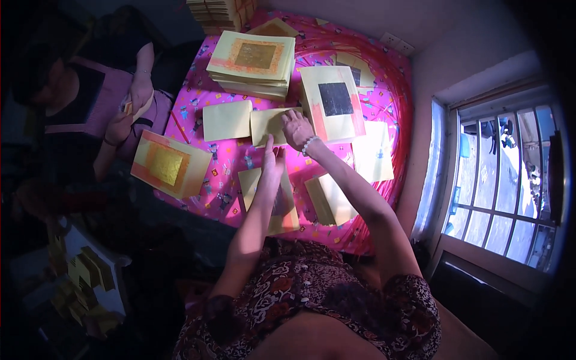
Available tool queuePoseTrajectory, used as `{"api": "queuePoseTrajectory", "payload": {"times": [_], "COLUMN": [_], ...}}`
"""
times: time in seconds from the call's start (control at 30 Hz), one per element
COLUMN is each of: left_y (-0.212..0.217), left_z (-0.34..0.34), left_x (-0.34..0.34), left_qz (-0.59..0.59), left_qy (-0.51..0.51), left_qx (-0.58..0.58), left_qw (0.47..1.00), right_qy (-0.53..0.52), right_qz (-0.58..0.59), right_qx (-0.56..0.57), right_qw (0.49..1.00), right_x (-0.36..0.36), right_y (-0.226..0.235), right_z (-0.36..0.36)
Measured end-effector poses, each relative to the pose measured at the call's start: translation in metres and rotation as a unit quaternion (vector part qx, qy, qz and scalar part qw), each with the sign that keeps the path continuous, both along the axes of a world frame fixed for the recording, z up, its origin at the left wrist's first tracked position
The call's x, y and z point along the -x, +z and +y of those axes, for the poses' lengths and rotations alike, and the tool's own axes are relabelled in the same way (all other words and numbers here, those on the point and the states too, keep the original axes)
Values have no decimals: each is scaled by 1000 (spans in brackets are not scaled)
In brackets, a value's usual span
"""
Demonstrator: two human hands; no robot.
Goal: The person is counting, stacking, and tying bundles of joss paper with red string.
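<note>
The person leans over a bed spread with a pink patterned cloth, sorting square yellow paper sheets. The right hand reaches forward and rests its fingers on a plain yellow sheet lying flat near the middle of the cloth; the grip looks loose, fingertips pressing or pinching the sheet's right edge rather than clenched round it. The left hand is held upright just behind it, fingers straight and released, grasping nothing that I can make out, above another sheet close to the body.

I judge the step in hand to be picking up or squaring that middle sheet. The next move would call for a light pinch at the edge so that only one thin sheet lifts, with the left hand free to steady or receive it.

Beside it lies a second plain sheet. Beyond stands a thick stack with a gold foil square, and to the right a stack topped with a dark silver square. A gold-foil bundle hangs over the bed's left edge. Another person sits at the far left, hands busy with a small piece of paper. A barred window lets daylight in on the right; the room is otherwise dim.
</note>
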State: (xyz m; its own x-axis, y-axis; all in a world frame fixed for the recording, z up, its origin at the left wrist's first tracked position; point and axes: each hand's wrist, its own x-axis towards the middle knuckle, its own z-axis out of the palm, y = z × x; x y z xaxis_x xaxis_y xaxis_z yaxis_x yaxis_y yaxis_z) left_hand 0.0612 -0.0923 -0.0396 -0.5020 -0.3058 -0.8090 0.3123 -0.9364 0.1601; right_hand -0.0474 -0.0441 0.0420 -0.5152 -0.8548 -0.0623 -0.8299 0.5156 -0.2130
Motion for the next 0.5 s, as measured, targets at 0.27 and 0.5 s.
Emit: {"api": "queuePoseTrajectory", "payload": {"times": [0.27, 0.5], "left_y": [-25, -48], "left_z": [-3, 0], "left_x": [32, 38], "left_qz": [-70, -25], "left_qy": [-2, -11], "left_qx": [-45, -4], "left_qw": [997, 1000], "right_qy": [32, -17], "right_qz": [-21, -112], "right_qx": [-1, 36], "right_qw": [999, 993], "right_x": [23, 26], "right_y": [-45, -29], "right_z": [4, 2]}}
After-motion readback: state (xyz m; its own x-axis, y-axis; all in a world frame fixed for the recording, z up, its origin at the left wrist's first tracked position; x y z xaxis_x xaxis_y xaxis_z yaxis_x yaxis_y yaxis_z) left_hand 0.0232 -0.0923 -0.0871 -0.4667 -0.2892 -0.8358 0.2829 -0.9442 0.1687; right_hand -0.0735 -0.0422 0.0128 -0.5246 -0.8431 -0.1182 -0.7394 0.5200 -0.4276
